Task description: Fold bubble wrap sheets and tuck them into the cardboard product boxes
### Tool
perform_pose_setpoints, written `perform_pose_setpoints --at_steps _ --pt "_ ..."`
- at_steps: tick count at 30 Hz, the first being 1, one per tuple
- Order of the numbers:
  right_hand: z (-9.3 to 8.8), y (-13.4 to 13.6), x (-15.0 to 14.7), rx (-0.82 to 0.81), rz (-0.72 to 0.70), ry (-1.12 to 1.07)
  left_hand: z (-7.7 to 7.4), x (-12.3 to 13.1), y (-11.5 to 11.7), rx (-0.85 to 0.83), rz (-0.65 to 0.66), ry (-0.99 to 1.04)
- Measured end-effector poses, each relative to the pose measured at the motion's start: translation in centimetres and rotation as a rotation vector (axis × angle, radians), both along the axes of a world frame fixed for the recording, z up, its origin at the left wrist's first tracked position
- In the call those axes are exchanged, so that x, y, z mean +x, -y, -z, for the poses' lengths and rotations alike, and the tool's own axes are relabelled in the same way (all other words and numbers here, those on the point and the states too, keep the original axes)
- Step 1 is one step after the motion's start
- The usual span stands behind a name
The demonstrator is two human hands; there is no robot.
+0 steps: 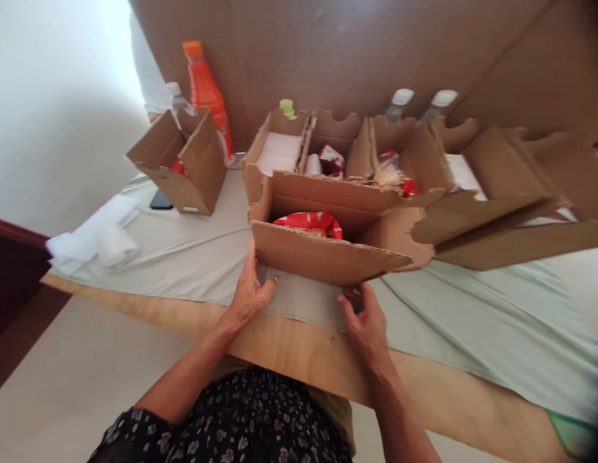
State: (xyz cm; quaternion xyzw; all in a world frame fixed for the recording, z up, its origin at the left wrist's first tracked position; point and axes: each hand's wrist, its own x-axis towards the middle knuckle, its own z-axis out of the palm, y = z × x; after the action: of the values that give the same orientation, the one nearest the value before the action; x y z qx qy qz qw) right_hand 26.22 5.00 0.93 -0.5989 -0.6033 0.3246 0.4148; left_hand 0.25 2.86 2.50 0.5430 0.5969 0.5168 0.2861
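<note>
A cardboard box with a cut-out rim stands before me, with a red packet inside it. My left hand is at the box's lower left corner, fingers along its side and thumb stretched out apart. Near the bottom edge on the right is my right hand, its fingers loosely bent and apart, with nothing visible in them. Whether its fingertips touch the box I cannot tell.
Behind stands a row of several open boxes holding packets. To the left are another box, an orange bottle, a dark phone and crumpled white plastic. A pale cloth covers the wooden table.
</note>
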Motion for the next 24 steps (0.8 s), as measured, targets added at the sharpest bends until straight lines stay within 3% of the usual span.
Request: perform_pose_setpoints --at_steps 4,10,13,16,20,24 --pt "-0.1 -0.2 0.2 -0.009 0.03 -0.073 -0.4 -3.6 1.4 -0.047 -0.088 -0.196" --pt "-0.7 -0.6 -0.1 -0.096 0.062 -0.057 -2.2 -16.8 7.2 -0.113 -0.582 -0.603" --pt "-1.0 -0.6 -0.5 -0.094 0.104 -0.046 -4.0 -23.2 8.9 -0.208 -0.837 -0.623" --pt "-1.3 -0.7 -0.8 -0.079 0.157 -0.03 -5.7 -27.8 8.3 -0.351 -0.994 -0.558" --pt "-1.6 -0.8 -1.1 -0.052 0.154 -0.025 -6.4 -30.9 5.8 -0.474 -1.014 -0.455" --pt "-1.3 -0.9 -1.2 -0.028 0.181 -0.088 -6.4 -30.4 4.1 -0.465 -0.97 -0.398"
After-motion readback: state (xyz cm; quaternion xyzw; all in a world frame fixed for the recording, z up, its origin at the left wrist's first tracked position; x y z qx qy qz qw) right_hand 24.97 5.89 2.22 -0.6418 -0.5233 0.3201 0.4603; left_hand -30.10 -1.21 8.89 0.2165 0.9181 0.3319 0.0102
